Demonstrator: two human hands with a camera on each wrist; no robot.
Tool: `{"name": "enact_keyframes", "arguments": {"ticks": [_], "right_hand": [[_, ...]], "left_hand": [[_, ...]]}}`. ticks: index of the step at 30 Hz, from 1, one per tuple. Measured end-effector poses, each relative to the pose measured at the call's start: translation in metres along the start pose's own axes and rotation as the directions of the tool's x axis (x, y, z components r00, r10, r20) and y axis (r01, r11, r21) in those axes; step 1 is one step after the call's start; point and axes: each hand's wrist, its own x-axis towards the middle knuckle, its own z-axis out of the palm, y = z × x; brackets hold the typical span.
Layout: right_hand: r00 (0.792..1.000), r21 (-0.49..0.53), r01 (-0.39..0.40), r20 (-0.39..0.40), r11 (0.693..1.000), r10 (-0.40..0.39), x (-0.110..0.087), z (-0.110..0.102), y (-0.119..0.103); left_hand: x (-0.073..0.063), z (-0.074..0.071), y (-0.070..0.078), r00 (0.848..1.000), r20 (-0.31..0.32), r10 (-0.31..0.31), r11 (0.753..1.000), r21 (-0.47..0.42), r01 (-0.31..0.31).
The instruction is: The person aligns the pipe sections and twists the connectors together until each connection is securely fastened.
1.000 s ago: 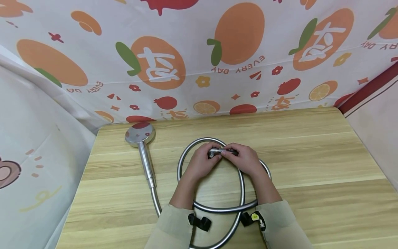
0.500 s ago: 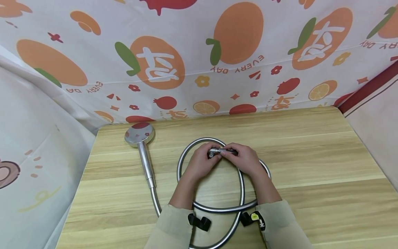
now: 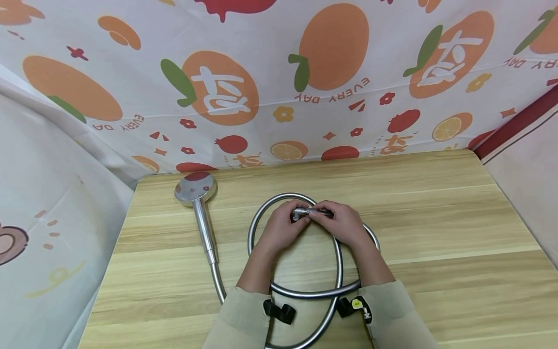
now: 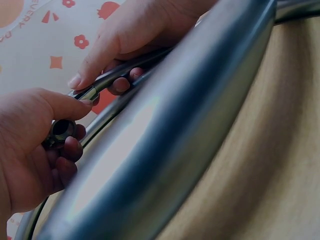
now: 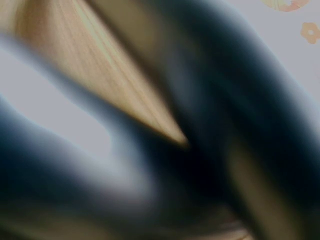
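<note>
A chrome hand shower (image 3: pixel 196 189) lies at the back left of the table, its handle joined to a silver shower hose (image 3: pixel 305 294) that loops around the middle. Inside the loops, my left hand (image 3: pixel 279 230) pinches a small metal fitting (image 3: pixel 299 213) between thumb and fingers. Its round threaded opening faces the camera in the left wrist view. My right hand (image 3: pixel 346 225) grips the hose end beside it, thumb along the connector, and both hands' thumb tips lie close together. In the right wrist view blurred hose fills most of the frame and hides the hand.
The wood-grain table (image 3: pixel 457 218) extends far to the right of the hands. A fruit-printed cloth (image 3: pixel 279 97) hangs along its back edge, and a white cloth (image 3: pixel 56 218) hangs at the left. Hose loops pass under both forearms, near the wrist straps.
</note>
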Motion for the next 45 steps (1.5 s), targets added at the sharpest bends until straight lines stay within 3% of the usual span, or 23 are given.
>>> {"name": "enact_keyframes", "arguments": {"ticks": [45], "right_hand": [[1.000,0.002,-0.001,0.001,1.000,0.001,0.0002,-0.0007,-0.0003]], "left_hand": [[-0.0008,-0.0010,0.0006,1.000,-0.004,0.013,1.000,0.003,-0.013]]}}
